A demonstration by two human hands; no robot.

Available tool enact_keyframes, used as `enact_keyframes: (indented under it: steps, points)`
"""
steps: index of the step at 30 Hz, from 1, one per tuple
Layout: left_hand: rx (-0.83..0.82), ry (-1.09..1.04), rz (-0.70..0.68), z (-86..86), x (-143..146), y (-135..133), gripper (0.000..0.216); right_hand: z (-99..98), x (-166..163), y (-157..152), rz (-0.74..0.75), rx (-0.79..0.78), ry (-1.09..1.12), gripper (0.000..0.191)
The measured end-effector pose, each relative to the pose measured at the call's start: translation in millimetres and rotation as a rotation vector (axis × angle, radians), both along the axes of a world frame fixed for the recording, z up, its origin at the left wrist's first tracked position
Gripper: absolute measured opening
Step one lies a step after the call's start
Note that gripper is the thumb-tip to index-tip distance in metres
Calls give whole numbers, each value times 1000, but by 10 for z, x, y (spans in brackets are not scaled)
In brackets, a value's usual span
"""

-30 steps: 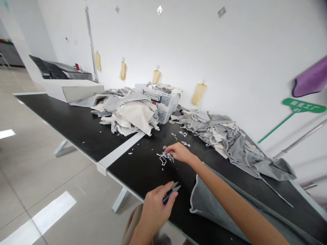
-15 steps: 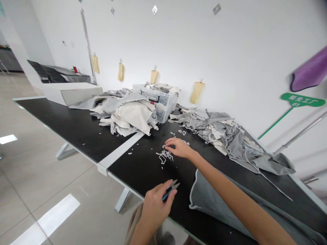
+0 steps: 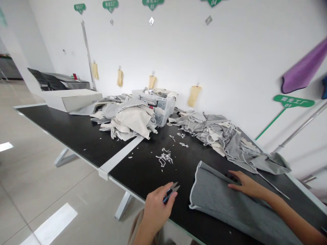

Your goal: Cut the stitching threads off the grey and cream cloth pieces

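My left hand [image 3: 157, 207] is closed around a pair of thread snips [image 3: 174, 189], whose blades stand apart and point away to the right, over the table's near edge. On the right, my right hand [image 3: 245, 185] lies over the far edge of a grey cloth [image 3: 217, 194] with white edge stitching. Its thumb and fingers are apart, and I see nothing held between them. The cloth lies flat and long towards the lower right. A small heap of white thread scraps [image 3: 165, 158] rests on the black table beyond the snips.
Behind the scraps, piled grey and cream cloths [image 3: 133, 117] lie beside a clear plastic box [image 3: 166, 105] full of cloth. Another cloth pile [image 3: 212, 129] runs along the wall side. A white box [image 3: 71, 98] stands at the far left. Yellow gloves [image 3: 194, 96] hang on the wall.
My right hand has left the thread scraps and come back to the right, over the grey cloth. My left hand keeps the snips in nearly the same place. The view has tipped slightly upward.
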State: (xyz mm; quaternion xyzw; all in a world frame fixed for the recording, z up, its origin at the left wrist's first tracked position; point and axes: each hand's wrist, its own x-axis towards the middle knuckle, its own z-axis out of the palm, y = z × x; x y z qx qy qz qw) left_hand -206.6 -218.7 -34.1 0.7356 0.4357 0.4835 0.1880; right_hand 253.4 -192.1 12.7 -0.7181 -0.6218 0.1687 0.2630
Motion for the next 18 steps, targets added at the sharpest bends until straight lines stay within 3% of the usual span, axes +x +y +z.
enact_keyframes:
  steps: [3,5,6,8,10,12,14,16,18]
  points:
    - [16,1,11,3,5,-5,27,-11,1,-110,2,-55,72,26]
    - [17,6,19,4,14,-9,27,224,-40,-67,55,-67,58,20]
    - [14,8,23,6,17,-13,27,429,-63,-12,68,-49,49,20]
    - [4,11,26,15,17,-21,27,1013,-135,161,43,51,51,20]
    - [3,10,22,21,5,-26,27,1770,-282,397,-52,113,111,4]
    - [19,8,3,2,-12,-14,27,2589,-537,670,-150,201,228,31]
    - [52,10,-28,-66,-17,21,29,3329,-910,965,-218,390,401,51]
    - [78,20,-62,-185,6,69,32,3873,-1389,1292,-240,503,427,65]
    - [73,26,-66,-331,51,111,36,4158,-1938,1670,-177,535,300,71]
